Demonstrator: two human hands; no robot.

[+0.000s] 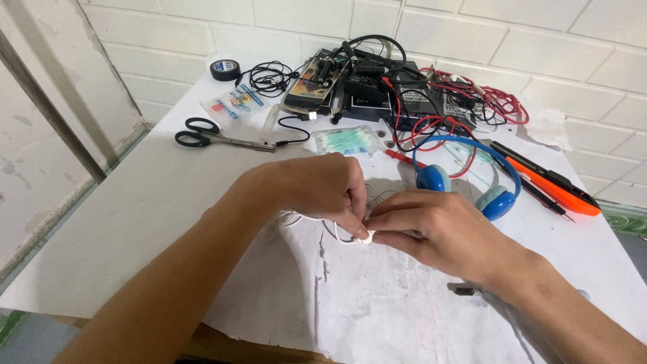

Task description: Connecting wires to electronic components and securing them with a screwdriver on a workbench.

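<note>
Both of my hands meet at the middle of a table covered in white paper. My left hand and my right hand pinch a small white earbud between their fingertips. Its thin white cable loops out to the left under my left hand. Most of the earbud is hidden by my fingers. Blue headphones lie just behind my right hand.
Black-handled scissors, a roll of black tape, a pack of cotton swabs, black earphones, a pile of dark devices with red wires and an orange utility knife lie at the back. A tiled wall stands behind.
</note>
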